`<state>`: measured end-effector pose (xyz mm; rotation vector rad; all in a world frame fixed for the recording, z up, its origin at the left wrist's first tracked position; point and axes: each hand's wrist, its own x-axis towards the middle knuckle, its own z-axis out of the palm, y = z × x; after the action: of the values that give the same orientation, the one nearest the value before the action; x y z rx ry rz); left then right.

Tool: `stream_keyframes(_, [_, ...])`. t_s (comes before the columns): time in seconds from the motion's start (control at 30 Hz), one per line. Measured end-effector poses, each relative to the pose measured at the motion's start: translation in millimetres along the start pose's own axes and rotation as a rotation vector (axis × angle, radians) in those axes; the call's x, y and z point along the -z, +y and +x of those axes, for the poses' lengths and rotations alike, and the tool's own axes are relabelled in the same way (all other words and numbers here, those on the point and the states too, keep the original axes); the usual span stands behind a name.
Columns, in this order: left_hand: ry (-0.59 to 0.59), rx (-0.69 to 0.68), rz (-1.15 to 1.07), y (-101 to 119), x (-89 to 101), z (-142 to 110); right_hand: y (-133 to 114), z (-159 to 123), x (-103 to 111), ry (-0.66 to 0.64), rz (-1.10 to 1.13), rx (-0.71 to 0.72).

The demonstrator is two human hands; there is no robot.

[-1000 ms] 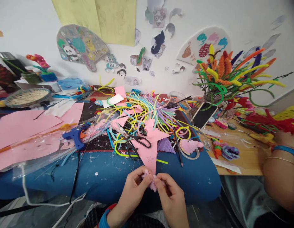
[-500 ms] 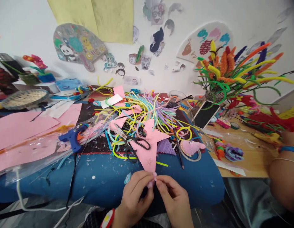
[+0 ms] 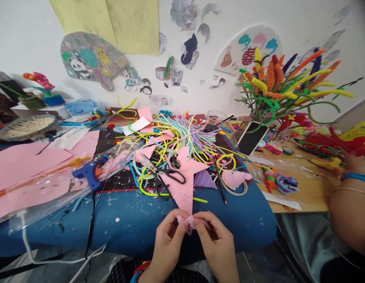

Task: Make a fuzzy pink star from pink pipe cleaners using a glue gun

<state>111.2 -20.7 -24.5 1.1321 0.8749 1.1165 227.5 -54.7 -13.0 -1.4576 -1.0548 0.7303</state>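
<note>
Between my two hands is a small fuzzy piece of lilac-pink pipe cleaner work (image 3: 188,221), held low in front of the table edge. My left hand (image 3: 170,232) pinches its left side between thumb and fingers. From the right, my right hand (image 3: 213,231) pinches the same piece, and the thumbs almost meet. The fingers hide part of its shape. Just beyond my fingertips lies a pink paper cutout (image 3: 185,184) with a star drawn on it. Black-handled scissors (image 3: 167,177) rest across that paper.
A heap of pastel pipe cleaners (image 3: 188,135) covers the middle. A blue glue gun (image 3: 89,173) lies left on plastic film, near pink sheets (image 3: 29,161). To the right are a pencil (image 3: 220,182), a phone (image 3: 253,138) and a co-worker's arm (image 3: 352,204).
Both my hands have shifted their grip, and more of the lilac-pink piece shows between the fingertips. My left wrist has turned. The view has swung slightly to the right.
</note>
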Motion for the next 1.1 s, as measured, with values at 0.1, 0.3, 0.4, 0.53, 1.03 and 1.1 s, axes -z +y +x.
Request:
stream_keyframes(0.1, [-0.013, 0.025, -0.043, 0, 0.1, 1, -2, 0, 0, -0.061, 0.035, -0.030])
stream_keyframes(0.3, [-0.040, 0.159, -0.093, -4, 3.4, 8, 3, -4, -2, -0.054, 0.078, -0.094])
stream_keyframes(0.4, [-0.043, 0.145, -0.069, -4, 4.2, 13, 6, -1, -1, -0.080, 0.094, -0.159])
stream_keyframes(0.53, [0.065, -0.247, 0.293, -4, 4.6, 12, 7, 2, 0, -0.054, 0.081, -0.159])
stream_keyframes(1.03, [0.087, -0.857, 0.746, -18, 15.2, -1, 4, -2, 3, -0.125, 0.236, -0.268])
stream_keyframes(1.1, [0.151, -0.793, 0.699, -17, 14.8, -2, 1, -2, 3, -0.119, 0.195, -0.214])
